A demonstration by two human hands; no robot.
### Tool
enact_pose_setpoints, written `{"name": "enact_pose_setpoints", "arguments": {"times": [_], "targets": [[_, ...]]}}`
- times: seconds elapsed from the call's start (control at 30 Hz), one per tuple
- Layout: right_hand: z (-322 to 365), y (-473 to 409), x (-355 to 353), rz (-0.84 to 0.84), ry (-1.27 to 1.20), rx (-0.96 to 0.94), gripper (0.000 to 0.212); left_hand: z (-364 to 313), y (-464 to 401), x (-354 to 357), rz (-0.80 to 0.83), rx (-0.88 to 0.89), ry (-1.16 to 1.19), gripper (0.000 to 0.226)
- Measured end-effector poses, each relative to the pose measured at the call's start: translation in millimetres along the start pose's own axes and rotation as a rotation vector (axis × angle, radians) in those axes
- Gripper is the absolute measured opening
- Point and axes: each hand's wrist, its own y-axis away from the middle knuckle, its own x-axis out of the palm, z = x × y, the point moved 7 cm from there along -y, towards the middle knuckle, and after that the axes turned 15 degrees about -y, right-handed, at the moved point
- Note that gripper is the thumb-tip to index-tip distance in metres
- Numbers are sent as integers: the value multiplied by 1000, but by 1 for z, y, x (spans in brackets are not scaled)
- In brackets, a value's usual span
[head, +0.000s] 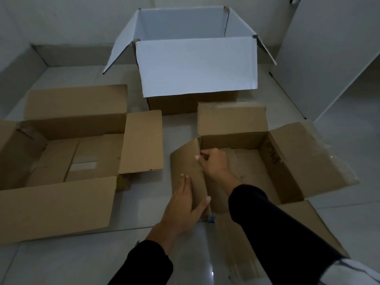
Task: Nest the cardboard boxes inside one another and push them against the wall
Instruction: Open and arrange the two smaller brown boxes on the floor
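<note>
Three open cardboard boxes stand on the tiled floor. The small brown box [287,161] is nearest, at the right, flaps spread. My left hand [185,204] grips its left flap [185,161] from outside, thumb over the edge. My right hand [213,163] reaches inside the box and pinches the same flap near its fold. A wider brown box [61,206] lies at the left, empty, flaps open. The biggest box [195,66], white inside and brown outside, stands behind them near the back wall, its flaps up.
The back wall [72,19] and a low grey skirting run behind the big box. A white cabinet or door panel [329,48] stands at the right. Glossy floor tiles [92,260] stretch in front of me.
</note>
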Motion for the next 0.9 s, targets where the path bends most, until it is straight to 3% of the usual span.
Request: {"name": "enact_pose_setpoints", "arguments": {"times": [0.3,0.5,0.67,0.83,0.9], "targets": [[11,1,8,234,43,-36,33,2,-6,-14,6,-43,-27,85],[35,30,-3,188,111,-132,36,7,24,-56,-89,-39,-99,55],[82,67,25,207,123,-209,31,54,76,-104,-232,-103,-184,37],[84,83,66,277,36,-75,21,102,104,-126,-320,-176,-229,24],[81,89,101,310,-66,59,29,136,116,-135,-367,-253,-257,19]]}}
